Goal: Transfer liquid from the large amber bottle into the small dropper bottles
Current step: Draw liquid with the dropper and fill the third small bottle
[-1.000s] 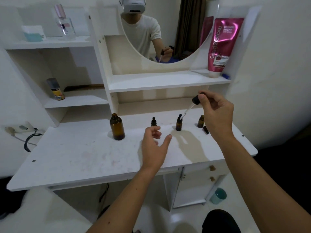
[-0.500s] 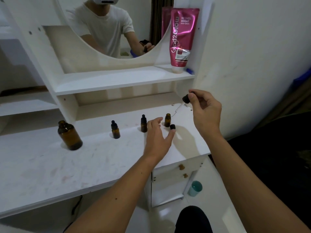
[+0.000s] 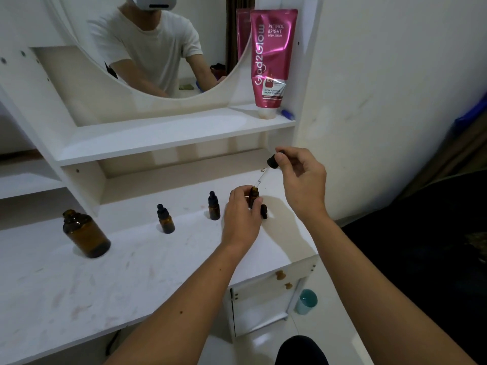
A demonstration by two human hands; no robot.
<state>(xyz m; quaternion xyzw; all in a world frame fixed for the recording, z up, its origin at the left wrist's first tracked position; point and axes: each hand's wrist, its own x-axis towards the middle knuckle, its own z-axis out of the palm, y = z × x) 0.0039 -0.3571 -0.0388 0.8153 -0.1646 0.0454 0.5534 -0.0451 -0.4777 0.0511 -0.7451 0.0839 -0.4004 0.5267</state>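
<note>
The large amber bottle [image 3: 85,235] stands uncapped at the left of the white desk [image 3: 137,275]. Two small capped dropper bottles [image 3: 165,219] [image 3: 213,206] stand further right. My left hand [image 3: 243,216] grips a third small amber bottle [image 3: 254,195], which is uncapped, near the desk's right end. My right hand [image 3: 300,180] pinches the black bulb of a glass dropper [image 3: 266,171], whose tip slants down to that bottle's mouth. A loose black cap [image 3: 263,211] lies beside the held bottle.
A pink serum tube [image 3: 271,61] stands on the shelf [image 3: 168,133] above, next to a round mirror [image 3: 158,43] and the right wall. Below the desk's right end are a small cabinet [image 3: 263,304] and a teal cup [image 3: 307,301] on the floor.
My left hand moved forward from hovering open and closed on the rightmost small bottle. The dropper tip came down to its mouth. The view shifted right.
</note>
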